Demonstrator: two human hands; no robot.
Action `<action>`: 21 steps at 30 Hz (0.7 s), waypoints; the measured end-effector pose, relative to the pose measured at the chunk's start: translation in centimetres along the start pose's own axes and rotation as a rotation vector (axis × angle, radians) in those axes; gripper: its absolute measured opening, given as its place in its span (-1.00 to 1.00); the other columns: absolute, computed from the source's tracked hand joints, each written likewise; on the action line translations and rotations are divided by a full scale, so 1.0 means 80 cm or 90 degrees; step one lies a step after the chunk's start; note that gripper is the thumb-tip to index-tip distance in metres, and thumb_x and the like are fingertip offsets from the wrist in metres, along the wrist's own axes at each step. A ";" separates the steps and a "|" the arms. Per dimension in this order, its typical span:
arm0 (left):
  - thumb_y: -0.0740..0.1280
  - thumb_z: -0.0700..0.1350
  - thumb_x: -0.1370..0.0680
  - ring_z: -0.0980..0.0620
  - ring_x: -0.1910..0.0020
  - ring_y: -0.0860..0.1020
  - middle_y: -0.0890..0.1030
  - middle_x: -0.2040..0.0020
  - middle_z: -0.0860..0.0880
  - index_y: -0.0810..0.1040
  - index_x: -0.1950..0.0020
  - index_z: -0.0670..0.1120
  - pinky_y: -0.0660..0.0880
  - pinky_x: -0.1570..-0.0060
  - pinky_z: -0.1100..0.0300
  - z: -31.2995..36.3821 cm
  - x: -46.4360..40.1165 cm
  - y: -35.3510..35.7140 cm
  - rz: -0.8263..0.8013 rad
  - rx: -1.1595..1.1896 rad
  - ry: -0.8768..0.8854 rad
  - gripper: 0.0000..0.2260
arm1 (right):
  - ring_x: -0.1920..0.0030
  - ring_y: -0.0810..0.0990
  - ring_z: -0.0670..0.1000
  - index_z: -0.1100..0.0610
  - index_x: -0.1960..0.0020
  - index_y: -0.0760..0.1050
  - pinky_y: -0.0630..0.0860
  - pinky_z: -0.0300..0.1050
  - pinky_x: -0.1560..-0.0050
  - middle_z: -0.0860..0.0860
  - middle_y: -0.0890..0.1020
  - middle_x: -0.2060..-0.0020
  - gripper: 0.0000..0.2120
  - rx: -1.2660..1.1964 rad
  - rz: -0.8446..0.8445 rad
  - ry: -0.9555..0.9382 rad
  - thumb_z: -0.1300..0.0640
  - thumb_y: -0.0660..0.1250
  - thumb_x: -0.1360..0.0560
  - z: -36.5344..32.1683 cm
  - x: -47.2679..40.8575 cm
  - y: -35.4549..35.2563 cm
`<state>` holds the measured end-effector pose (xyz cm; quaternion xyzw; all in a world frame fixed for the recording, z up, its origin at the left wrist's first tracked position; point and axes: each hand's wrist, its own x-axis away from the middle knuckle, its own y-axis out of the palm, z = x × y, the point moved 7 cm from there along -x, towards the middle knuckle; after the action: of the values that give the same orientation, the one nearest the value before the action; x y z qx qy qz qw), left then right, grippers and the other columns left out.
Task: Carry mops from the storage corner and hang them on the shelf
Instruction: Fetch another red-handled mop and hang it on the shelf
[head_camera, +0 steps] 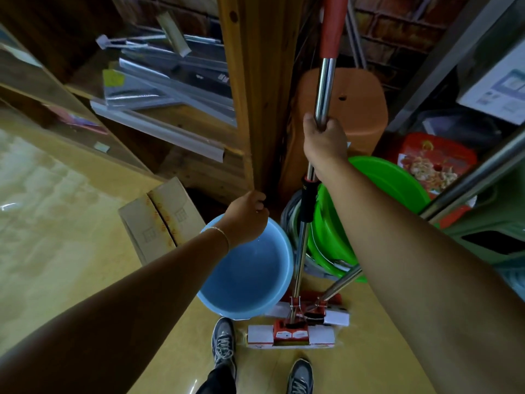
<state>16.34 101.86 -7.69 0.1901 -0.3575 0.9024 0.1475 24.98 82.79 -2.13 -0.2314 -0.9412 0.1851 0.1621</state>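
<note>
Right hand [324, 140] wraps the steel mop pole with red grip [322, 92]; axis runs 12–6, head on floor at 6. Left hand [246, 220] loosely curled, holds nothing, at 8 of it.

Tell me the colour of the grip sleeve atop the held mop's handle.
Red, above the bare steel pole; the grip sleeve shows in the head view.

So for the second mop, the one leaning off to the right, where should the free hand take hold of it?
On the bare steel shaft of the second mop, above the green basin, reaching from the left. The pole slants up to the right with its head on the floor, so that mid-stretch is exposed. The left hand holds nothing; the right hand grips the first mop.
</note>
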 end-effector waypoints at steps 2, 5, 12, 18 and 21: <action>0.25 -0.20 -0.56 -0.09 -0.12 0.56 0.60 -0.19 -0.08 0.49 -0.31 -0.15 0.39 0.10 0.28 0.006 0.010 0.006 0.008 0.013 -0.001 -0.69 | 0.21 0.64 0.07 0.07 0.13 0.48 0.59 -0.01 0.17 0.00 0.60 0.23 -0.77 -0.057 -0.005 -0.024 -0.10 0.35 -0.49 -0.019 0.012 -0.014; 0.25 -0.23 -0.58 -0.11 -0.17 0.55 0.60 -0.21 -0.09 0.45 -0.35 -0.18 0.40 0.10 0.30 0.032 0.028 0.013 -0.006 0.006 0.022 -0.67 | 0.24 0.65 0.13 0.05 0.19 0.46 0.58 0.02 0.21 0.02 0.57 0.29 -0.85 -0.130 -0.052 -0.078 0.02 0.38 -0.44 -0.064 0.040 -0.037; 0.34 -0.13 -0.46 -0.22 0.02 0.62 0.67 0.01 -0.18 0.57 -0.14 -0.14 0.58 -0.02 -0.08 0.121 0.099 0.000 0.040 0.097 0.088 -0.73 | 0.30 0.62 0.06 0.17 -0.01 0.49 0.60 -0.07 0.29 0.09 0.61 0.26 -0.87 -0.165 -0.133 -0.196 0.15 0.36 -0.50 -0.147 0.148 -0.108; 0.41 -0.06 -0.31 -0.24 -0.06 0.59 0.64 -0.02 -0.23 0.53 -0.14 -0.16 0.53 -0.13 -0.14 0.171 0.179 0.000 0.023 0.172 0.147 -0.57 | 0.18 0.68 0.20 0.10 0.02 0.45 0.63 -0.01 0.26 0.19 0.65 0.18 -0.90 -0.132 -0.193 -0.248 0.18 0.35 -0.50 -0.154 0.223 -0.154; 0.43 -0.19 -0.43 -0.16 -0.01 0.59 0.62 -0.02 -0.18 0.51 -0.16 -0.18 0.51 -0.16 -0.03 0.195 0.220 -0.010 0.038 0.193 0.176 -0.68 | 0.17 0.70 0.15 -0.01 0.06 0.44 0.65 -0.01 0.19 0.18 0.69 0.13 -0.87 -0.134 -0.204 -0.264 0.15 0.37 -0.48 -0.160 0.250 -0.177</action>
<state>4.82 93.75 11.16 0.0737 -0.1996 0.9673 0.1383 7.88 84.53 19.46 -0.0524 -0.9929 0.1019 -0.0317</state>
